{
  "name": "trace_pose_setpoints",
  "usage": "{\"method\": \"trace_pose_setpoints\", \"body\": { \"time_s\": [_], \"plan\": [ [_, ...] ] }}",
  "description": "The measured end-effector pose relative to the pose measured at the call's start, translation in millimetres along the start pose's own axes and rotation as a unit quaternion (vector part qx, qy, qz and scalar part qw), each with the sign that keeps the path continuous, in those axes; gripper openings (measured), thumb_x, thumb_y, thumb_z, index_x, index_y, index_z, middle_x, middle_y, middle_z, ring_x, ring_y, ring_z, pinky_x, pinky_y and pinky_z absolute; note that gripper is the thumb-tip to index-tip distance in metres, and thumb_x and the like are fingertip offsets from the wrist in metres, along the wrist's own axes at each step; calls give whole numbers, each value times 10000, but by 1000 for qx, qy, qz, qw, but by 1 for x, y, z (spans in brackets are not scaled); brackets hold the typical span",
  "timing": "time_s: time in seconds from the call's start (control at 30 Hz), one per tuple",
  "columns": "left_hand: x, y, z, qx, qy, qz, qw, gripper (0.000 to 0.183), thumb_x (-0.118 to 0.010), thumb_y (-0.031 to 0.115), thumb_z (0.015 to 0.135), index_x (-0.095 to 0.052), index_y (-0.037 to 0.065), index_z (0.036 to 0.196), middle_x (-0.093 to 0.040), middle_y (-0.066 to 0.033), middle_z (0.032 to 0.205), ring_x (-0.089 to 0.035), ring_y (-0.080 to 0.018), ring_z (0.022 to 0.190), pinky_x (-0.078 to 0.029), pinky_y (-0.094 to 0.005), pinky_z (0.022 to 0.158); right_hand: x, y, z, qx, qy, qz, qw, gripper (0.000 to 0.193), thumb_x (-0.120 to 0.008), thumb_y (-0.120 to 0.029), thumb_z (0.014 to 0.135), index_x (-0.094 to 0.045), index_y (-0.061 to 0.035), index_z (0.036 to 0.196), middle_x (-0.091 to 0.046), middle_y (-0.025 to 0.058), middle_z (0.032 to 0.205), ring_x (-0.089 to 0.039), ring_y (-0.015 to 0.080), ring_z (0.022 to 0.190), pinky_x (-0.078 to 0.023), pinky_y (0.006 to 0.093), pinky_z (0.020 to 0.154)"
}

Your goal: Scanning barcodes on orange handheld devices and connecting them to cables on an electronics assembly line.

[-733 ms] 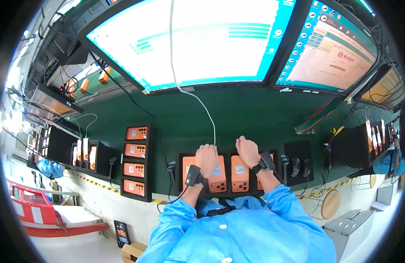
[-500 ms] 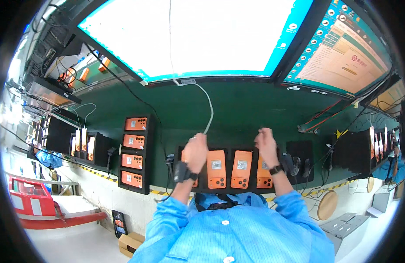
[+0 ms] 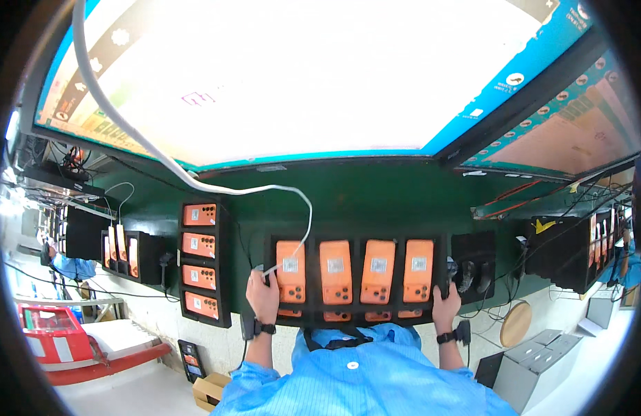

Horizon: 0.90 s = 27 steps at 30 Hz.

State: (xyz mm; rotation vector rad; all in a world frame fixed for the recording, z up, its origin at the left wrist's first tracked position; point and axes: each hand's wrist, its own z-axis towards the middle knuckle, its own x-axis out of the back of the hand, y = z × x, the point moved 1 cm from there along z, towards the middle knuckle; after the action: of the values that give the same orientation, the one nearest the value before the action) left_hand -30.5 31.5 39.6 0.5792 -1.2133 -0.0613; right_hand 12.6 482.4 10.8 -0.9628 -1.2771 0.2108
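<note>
A black tray (image 3: 356,272) sits before me at the green bench's near edge, with several orange phones (image 3: 336,272) lying backs up in its slots, each bearing a white label. My left hand (image 3: 263,297) is closed at the tray's left side. A white cable (image 3: 311,208) loops down over the leftmost phone to those fingers; whether they pinch its end is unclear. At the opposite side, my right hand (image 3: 446,309) grips the tray's right edge, partly hiding its fingers. Further orange pieces (image 3: 336,316) show in a lower row along the tray's near side.
Another black tray of orange phones (image 3: 199,245) lies to the left. Beyond it a black rack (image 3: 137,253) holds upright phones. A large monitor (image 3: 300,83) spans the back, beside a second screen (image 3: 563,135). Computer mice (image 3: 483,276) rest on a dark mat to the right.
My hands have moved from above the phones to the tray's two sides, drawing closer to me. The cable now hangs further left. The leftmost phone is uncovered, and the lower orange row shows.
</note>
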Motion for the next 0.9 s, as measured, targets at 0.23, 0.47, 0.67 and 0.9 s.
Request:
{"method": "trace_pose_setpoints", "body": {
  "time_s": [0.23,0.47,0.67,0.9],
  "plan": [
    [-87,42,168,-70,10,-54,996,256,-615,220,933,-447,36,875,-537,-173,737,-579,-401,726,-449,-497,623,-54,-58,182,100,6,-4,995,369,-667,-317,881,-618,-1,1065,-679,216,896,-655,409,875,-504,468,748],
    [-64,23,160,-104,-83,-56,990,249,-588,233,955,-445,46,874,-564,-178,752,-595,-397,703,-455,-482,583,-38,-41,199,71,-34,-61,995,386,-712,-295,855,-593,-33,1113,-668,173,992,-643,363,912,-492,429,780],
    [7,-50,12,40,-75,-41,996,233,-632,171,906,-455,19,909,-523,-162,742,-598,-399,758,-463,-458,603,-1,37,78,-21,54,117,991,403,-747,-195,873,-534,-3,1157,-640,93,997,-626,176,940,-495,307,851],
    [-52,-102,-20,144,-19,-47,988,507,-790,163,793,-376,-20,1021,-438,-244,1059,-505,-481,995,-460,-516,812,-41,118,34,-49,-45,-37,997,521,-749,-267,836,-536,-1,1231,-656,184,1139,-640,316,1062,-478,383,905]
  ]
}}
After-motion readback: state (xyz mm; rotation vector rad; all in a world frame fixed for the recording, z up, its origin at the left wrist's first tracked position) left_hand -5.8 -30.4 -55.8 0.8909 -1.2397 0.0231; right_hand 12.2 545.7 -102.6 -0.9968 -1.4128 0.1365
